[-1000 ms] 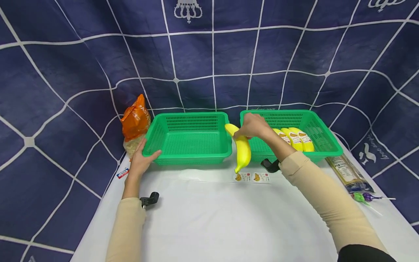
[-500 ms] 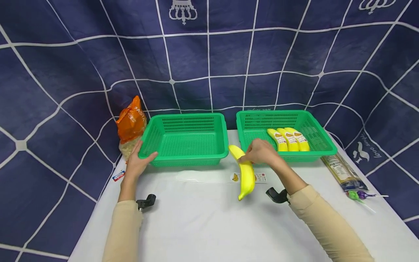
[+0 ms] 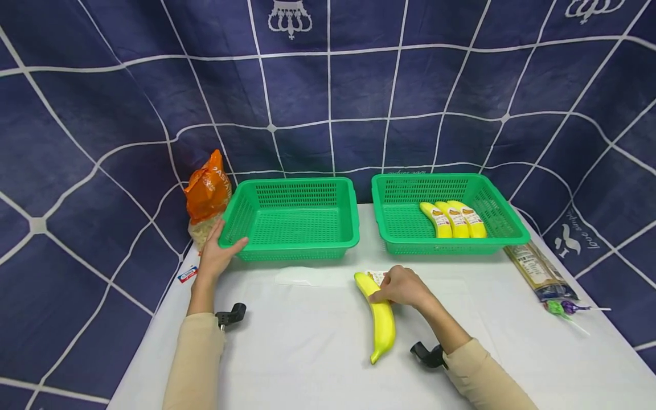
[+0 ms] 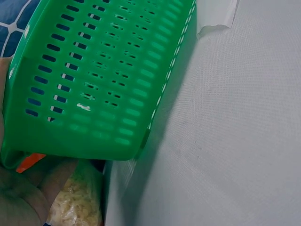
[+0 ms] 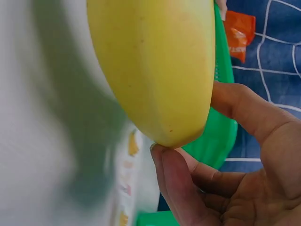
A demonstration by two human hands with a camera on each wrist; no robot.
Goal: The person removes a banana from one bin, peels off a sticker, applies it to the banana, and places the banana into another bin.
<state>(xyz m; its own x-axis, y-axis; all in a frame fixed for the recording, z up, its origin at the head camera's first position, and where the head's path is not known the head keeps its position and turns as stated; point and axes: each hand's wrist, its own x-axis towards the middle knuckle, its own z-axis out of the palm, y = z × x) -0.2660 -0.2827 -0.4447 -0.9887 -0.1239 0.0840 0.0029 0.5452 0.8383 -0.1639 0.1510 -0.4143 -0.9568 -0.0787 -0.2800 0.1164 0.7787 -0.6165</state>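
Right hand: your right hand (image 3: 402,286) holds the banana (image 3: 380,315) near its upper end; thumb and fingers (image 5: 176,176) are curled about it, as the right wrist view shows close up.
Banana: it lies lengthwise on the white table (image 3: 307,353), in front of the gap between the two baskets; whether it rests fully on the cloth or is just lifted you cannot tell; its far end sits beside the sticker sheet (image 3: 378,277).
Left hand: your left hand (image 3: 217,256) rests on the front left corner of the left green basket (image 3: 294,219); the thumb lies along the front rim, the fingers against the side wall; the basket's perforated wall (image 4: 103,80) fills the left wrist view.
Right basket: the right green basket (image 3: 405,225) holds three labelled bananas (image 3: 453,219) side by side, touching.
Around: an orange pasta bag (image 3: 207,193) stands just beside the left basket; a long packet (image 3: 540,270) and a lollipop (image 3: 564,307) lie at the table's right edge; a small card (image 3: 187,274) lies at the left edge.
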